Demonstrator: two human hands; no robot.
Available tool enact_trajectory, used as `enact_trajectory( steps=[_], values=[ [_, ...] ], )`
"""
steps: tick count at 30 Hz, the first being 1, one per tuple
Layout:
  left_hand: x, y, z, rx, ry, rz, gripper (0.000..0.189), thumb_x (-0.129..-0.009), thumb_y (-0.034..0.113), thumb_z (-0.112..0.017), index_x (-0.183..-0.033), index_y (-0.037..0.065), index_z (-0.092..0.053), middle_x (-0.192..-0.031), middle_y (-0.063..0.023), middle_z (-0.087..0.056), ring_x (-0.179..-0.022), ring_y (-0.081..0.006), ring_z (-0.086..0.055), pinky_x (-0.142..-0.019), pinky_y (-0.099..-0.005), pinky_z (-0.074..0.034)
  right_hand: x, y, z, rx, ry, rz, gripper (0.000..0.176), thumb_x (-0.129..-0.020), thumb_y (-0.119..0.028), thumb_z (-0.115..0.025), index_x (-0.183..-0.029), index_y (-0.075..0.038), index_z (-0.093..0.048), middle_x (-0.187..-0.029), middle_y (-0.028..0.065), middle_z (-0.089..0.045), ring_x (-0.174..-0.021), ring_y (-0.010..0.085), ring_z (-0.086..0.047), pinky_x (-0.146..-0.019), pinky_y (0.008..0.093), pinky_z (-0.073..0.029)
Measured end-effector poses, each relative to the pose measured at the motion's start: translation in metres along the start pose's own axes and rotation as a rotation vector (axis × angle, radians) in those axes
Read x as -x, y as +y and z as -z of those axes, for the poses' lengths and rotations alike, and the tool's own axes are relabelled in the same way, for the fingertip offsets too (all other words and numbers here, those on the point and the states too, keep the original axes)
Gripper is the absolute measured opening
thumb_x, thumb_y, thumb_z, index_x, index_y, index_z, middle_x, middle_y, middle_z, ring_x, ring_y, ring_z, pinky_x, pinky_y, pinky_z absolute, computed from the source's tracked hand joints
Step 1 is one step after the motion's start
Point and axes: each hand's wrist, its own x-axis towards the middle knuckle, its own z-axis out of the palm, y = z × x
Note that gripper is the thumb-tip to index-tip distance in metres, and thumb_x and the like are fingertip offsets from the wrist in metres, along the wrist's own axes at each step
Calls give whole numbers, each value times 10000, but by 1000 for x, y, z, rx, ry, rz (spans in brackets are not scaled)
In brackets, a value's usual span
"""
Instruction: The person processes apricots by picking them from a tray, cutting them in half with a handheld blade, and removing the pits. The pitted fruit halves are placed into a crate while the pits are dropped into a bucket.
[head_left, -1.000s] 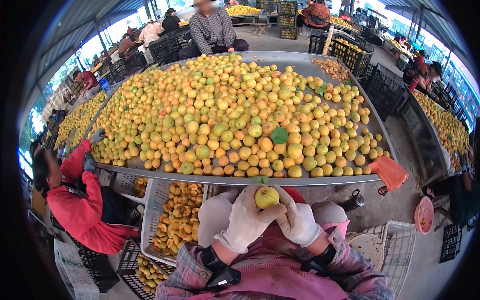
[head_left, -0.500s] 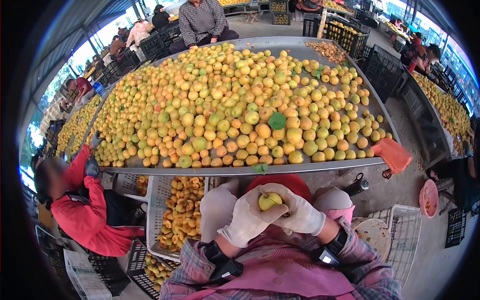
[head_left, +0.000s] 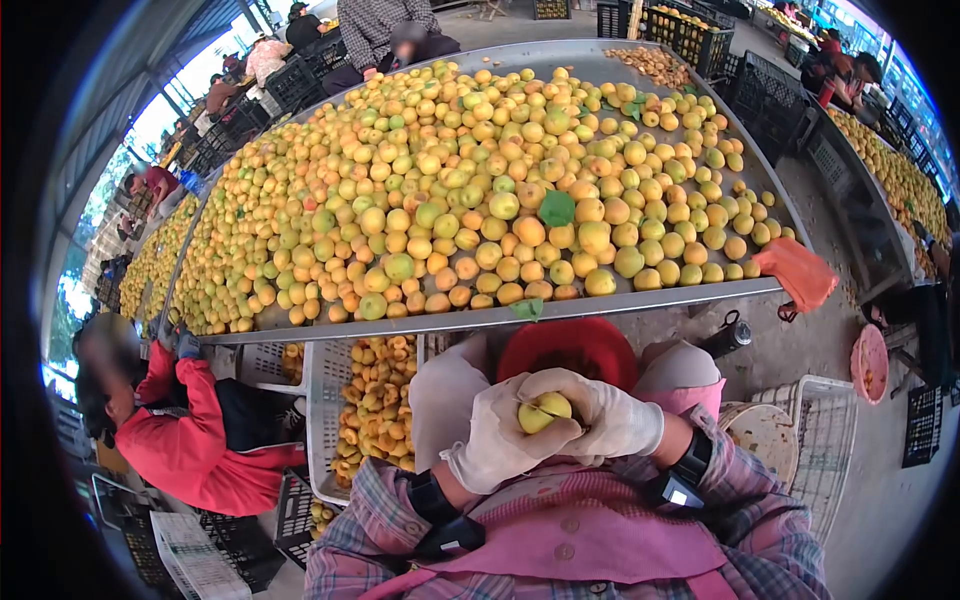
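A yellow-green apricot (head_left: 545,411) is held between my two white-gloved hands above my lap. My left hand (head_left: 500,432) is closed round its left and lower side. My right hand (head_left: 612,418) closes on it from the right, with the fingertips of both hands meeting at the top. A dark line runs across the apricot's skin, like a cut or seam. Whether a blade is tucked in the right glove cannot be seen. Just behind the hands, between my knees, stands a red basin (head_left: 570,345), its inside dark and partly hidden.
A metal-rimmed table (head_left: 480,325) heaped with apricots (head_left: 420,220) stands ahead. An orange bag (head_left: 797,272) hangs at its right corner. To my left are a white crate (head_left: 325,400) of apricot halves (head_left: 375,400) and a person in red (head_left: 215,440). A bucket (head_left: 765,435) stands right.
The apricot has turned in my hands and its dark line now shows across the front. My view has tilted down, showing more of the red basin. The person opposite leans lower.
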Motion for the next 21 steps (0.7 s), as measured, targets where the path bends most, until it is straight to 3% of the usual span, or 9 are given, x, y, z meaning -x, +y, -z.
enact_trajectory(
  steps=[2, 3, 4, 7, 12, 17, 18, 20, 21],
  values=[
    [-2, -4, 0, 192, -37, 106, 286, -775, 125, -759, -1013, 12, -649, -888, -86, -674, -806, -159, -654, -714, -309, -536, -1, -2, -1, -63, 52, -109, 675, -816, 16, -637, -1416, -141, -372, -1148, 36, -553, -590, 72, -557, -494, 199, -459],
    [-3, -12, -5, 272, -6, 147, 295, -791, 124, -748, -1040, 8, -640, -912, -84, -674, -824, -154, -648, -727, -308, -536, -4, 7, 2, -81, 79, -93, 709, -820, 0, -641, -1449, -150, -352, -1154, 45, -557, -593, 74, -563, -492, 200, -464],
    [-4, -18, -8, 350, 25, 186, 304, -808, 123, -737, -1066, 3, -631, -935, -82, -674, -841, -149, -642, -740, -308, -536, -7, 14, 3, -64, 110, -65, 677, -860, -120, -677, -1459, -162, -362, -966, 43, -593, -562, 76, -575, -477, 216, -487],
    [-7, -17, -3, 294, 77, 317, 326, -845, 179, -728, -1092, -1, -614, -955, -86, -671, -876, -149, -637, -770, -311, -531, -14, 16, 2, -46, 163, -55, 764, -841, -29, -671, -1493, -157, -296, -1087, 71, -589, -587, 93, -582, -489, 216, -479],
    [-9, -30, -5, 311, 111, 361, 360, -871, 240, -723, -1114, -2, -615, -974, -85, -676, -887, -152, -637, -777, -302, -523, -19, 21, 6, -48, 243, -152, 831, -868, -128, -683, -1540, -153, -194, -1054, 81, -589, -584, 93, -575, -494, 225, -506],
    [-1, -59, -8, 277, 194, 437, 286, -922, 233, -655, -1109, 17, -632, -987, -64, -667, -899, -137, -625, -780, -287, -511, -14, 33, 4, 14, 298, -178, 837, -857, -193, -698, -1535, -146, -209, -1062, 89, -599, -641, 102, -585, -534, 249, -527],
    [0, -61, -9, 315, 211, 445, 283, -924, 231, -651, -1110, 19, -634, -982, -57, -663, -897, -132, -620, -779, -282, -507, -12, 38, 6, 47, 282, -250, 786, -874, -212, -685, -1520, -117, -247, -1144, 128, -608, -742, 176, -643, -645, 309, -560],
    [1, -65, -11, 387, 213, 502, 284, -927, 219, -650, -1125, 17, -627, -997, -49, -651, -908, -124, -606, -790, -265, -497, -14, 66, 4, 281, 397, -3, 736, -898, -242, -666, -1502, -83, -276, -1187, 168, -620, -893, 275, -672, -818, 360, -547],
    [1, -64, -11, 382, 223, 499, 288, -933, 216, -646, -1135, 13, -621, -1007, -48, -647, -919, -122, -601, -798, -260, -492, -9, 49, -1, 299, 400, -63, 702, -921, -259, -641, -1491, -59, -283, -1186, 221, -625, -1040, 353, -650, -940, 378, -492]
  ],
)
